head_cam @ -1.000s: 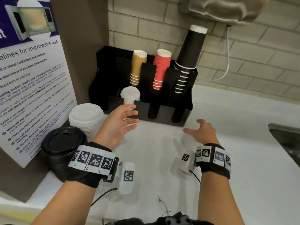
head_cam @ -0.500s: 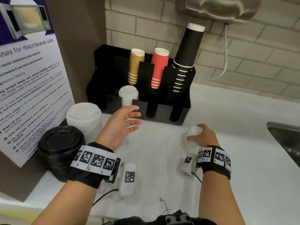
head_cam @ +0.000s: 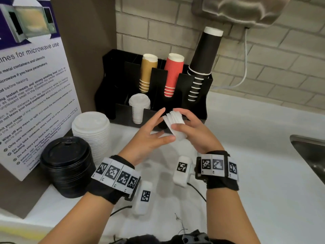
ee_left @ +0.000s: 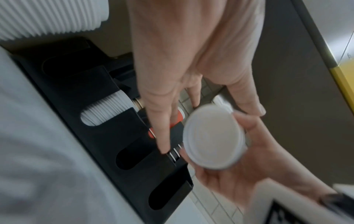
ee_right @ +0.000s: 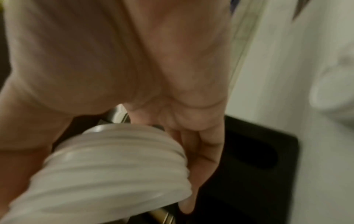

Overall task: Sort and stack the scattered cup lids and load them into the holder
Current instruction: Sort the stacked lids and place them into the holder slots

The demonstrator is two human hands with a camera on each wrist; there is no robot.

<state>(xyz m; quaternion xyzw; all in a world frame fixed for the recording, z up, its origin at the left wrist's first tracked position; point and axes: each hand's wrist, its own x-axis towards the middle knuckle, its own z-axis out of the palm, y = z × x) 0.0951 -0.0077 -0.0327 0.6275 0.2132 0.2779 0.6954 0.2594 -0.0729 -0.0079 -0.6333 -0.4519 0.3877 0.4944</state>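
Observation:
My right hand (head_cam: 186,127) grips a small stack of white lids (head_cam: 174,123), lifted off the counter and tilted in front of the black holder (head_cam: 123,113). The left wrist view shows the stack's round end (ee_left: 213,137) held in the right hand's fingers, and the right wrist view shows its ribbed side (ee_right: 114,174). My left hand (head_cam: 154,131) is open with straight fingers right beside the stack; whether it touches the lids I cannot tell. A stack of small white lids (head_cam: 139,108) stands in a front slot of the holder.
A tall stack of larger white lids (head_cam: 91,131) and a stack of black lids (head_cam: 66,164) stand on the counter at the left, before a microwave sign (head_cam: 29,95). Tan, red and black cup stacks fill the holder's back slots. A sink (head_cam: 309,154) lies at the right edge.
My right hand closed on the small lid stack on the counter, lifted it and brought it left towards the holder. My left hand moved right to meet it.

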